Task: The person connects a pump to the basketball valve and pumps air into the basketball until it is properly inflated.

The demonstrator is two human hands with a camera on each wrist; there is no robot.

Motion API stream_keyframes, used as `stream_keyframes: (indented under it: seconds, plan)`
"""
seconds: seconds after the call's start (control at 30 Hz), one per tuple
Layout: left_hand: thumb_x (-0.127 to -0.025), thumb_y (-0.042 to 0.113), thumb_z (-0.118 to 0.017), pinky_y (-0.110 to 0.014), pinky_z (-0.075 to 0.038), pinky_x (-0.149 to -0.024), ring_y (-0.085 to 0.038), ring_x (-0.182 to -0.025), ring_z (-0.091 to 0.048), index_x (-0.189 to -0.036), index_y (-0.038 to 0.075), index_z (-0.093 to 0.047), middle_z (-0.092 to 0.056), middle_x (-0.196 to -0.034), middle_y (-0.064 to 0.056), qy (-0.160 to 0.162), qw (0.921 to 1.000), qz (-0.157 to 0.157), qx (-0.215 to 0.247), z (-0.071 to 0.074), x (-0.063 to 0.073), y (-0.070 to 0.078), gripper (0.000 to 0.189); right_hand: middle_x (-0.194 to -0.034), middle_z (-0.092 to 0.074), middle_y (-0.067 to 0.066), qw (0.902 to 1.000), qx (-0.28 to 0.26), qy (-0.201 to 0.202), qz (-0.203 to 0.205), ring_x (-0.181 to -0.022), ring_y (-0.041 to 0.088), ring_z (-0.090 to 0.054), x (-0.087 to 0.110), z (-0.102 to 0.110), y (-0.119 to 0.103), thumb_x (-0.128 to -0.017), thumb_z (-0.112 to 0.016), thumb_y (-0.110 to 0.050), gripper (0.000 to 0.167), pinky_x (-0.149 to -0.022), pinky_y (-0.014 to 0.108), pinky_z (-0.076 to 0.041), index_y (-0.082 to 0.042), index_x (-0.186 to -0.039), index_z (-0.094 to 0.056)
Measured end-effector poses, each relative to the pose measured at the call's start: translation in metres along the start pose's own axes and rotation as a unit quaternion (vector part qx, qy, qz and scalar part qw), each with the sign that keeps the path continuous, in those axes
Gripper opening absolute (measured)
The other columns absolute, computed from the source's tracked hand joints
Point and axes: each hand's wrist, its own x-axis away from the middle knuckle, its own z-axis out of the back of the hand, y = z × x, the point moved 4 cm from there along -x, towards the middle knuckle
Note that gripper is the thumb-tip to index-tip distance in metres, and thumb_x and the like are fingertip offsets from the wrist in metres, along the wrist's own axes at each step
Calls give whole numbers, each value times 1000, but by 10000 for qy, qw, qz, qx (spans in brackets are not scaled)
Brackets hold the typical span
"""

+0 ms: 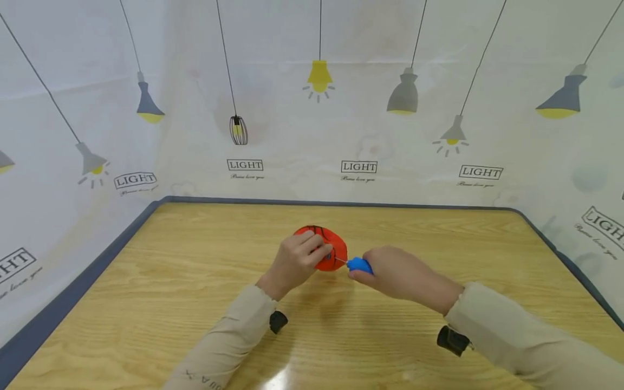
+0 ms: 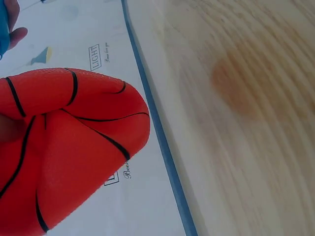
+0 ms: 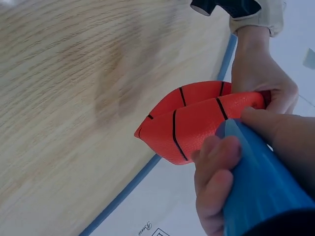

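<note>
A limp, folded red basketball [image 1: 337,244] with black lines is held above the table by my left hand [image 1: 296,261], fingers over its near face. In the left wrist view the ball [image 2: 83,147] shows deep creases, and most of that hand is out of the picture. My right hand [image 1: 402,273] grips a blue ball pump [image 1: 359,265] on the right side of the ball. A thin needle [image 1: 341,261] runs from the pump to the ball's surface. Seen from the right wrist, fingers wrap the ribbed blue body [image 3: 268,182], its tip overlapping the ball.
A wooden table [image 1: 170,260] with a dark blue edge [image 1: 341,203] lies beneath both hands. Behind it hangs a white backdrop [image 1: 292,130] printed with lamps and the word LIGHT. Black wrist cameras [image 1: 278,322] sit below the sleeves.
</note>
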Motion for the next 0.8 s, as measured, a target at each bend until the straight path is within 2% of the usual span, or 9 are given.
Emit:
stream_keyframes:
  seconds: [0.23,0.3,0.37,0.43,0.53,0.63,0.7,0.73,0.8]
  plan:
    - [-81,6,-60,-22,-49,-57,-14,-58,-53,-72,7,-66,-55,-66,-2,128,9998,122,16,1,3,-1,11,-49,-32,-4,9989,470,88,22,-42,9,-31,-5,-5,-9,-83,-57,-35,36,-43,21,-23,-11,-60,-44]
    - [-77,5,-63,-23,-49,-56,-15,-58,-53,-71,7,-66,-54,-65,-3,182,9996,194,11,1,4,-1,7,-49,-33,-3,9999,117,-16,-25,-40,10,-33,-7,-7,-8,-84,-56,-35,36,-41,21,-25,-10,-61,-45]
    - [-74,4,-67,-23,-49,-54,-14,-57,-53,-71,7,-66,-54,-65,-2,234,9995,215,40,1,5,-1,4,-50,-40,-1,9971,-661,-319,-190,-39,11,-37,-9,-10,-3,-85,-56,-35,35,-40,21,-29,-8,-63,-49]
    - [-70,2,-69,-23,-48,-52,-14,-56,-52,-70,7,-66,-54,-64,-2,293,9993,221,87,1,6,0,5,-54,-46,2,9824,-1644,-718,-512,-39,13,-41,-11,-15,4,-86,-53,-36,36,-38,22,-33,-5,-67,-53]
    - [-70,0,-66,-23,-48,-51,-14,-55,-52,-69,7,-66,-54,-64,-2,351,9990,234,135,1,6,0,7,-62,-53,5,9408,-2995,-1217,-1019,-42,14,-45,-13,-22,13,-87,-49,-41,39,-37,23,-37,-4,-79,-59]
    - [-75,0,-61,-23,-48,-51,-14,-55,-51,-69,7,-66,-53,-64,-2,386,9989,222,136,2,5,0,10,-64,-52,6,9096,-3702,-1464,-1193,-43,13,-44,-13,-25,15,-87,-47,-44,44,-37,22,-37,-2,-86,-60]
    - [-79,2,-59,-22,-47,-51,-13,-55,-51,-69,7,-66,-52,-63,-2,387,9990,141,197,1,5,1,13,-64,-52,6,9118,-3650,-1466,-1178,-43,13,-44,-12,-25,14,-86,-47,-44,44,-37,22,-37,-2,-86,-59]
    - [-80,3,-58,-22,-47,-51,-13,-55,-51,-69,7,-66,-52,-63,-2,373,9990,88,211,0,5,1,15,-64,-52,6,9221,-3431,-1402,-1108,-43,13,-44,-12,-24,13,-87,-48,-42,42,-37,22,-37,-2,-84,-59]
    - [-83,4,-57,-21,-47,-50,-13,-54,-51,-69,8,-66,-52,-63,-1,333,9991,-15,262,0,6,3,17,-59,-51,5,9517,-2699,-1170,-884,-40,15,-46,-11,-22,9,-87,-51,-39,38,-37,23,-36,-3,-76,-56]
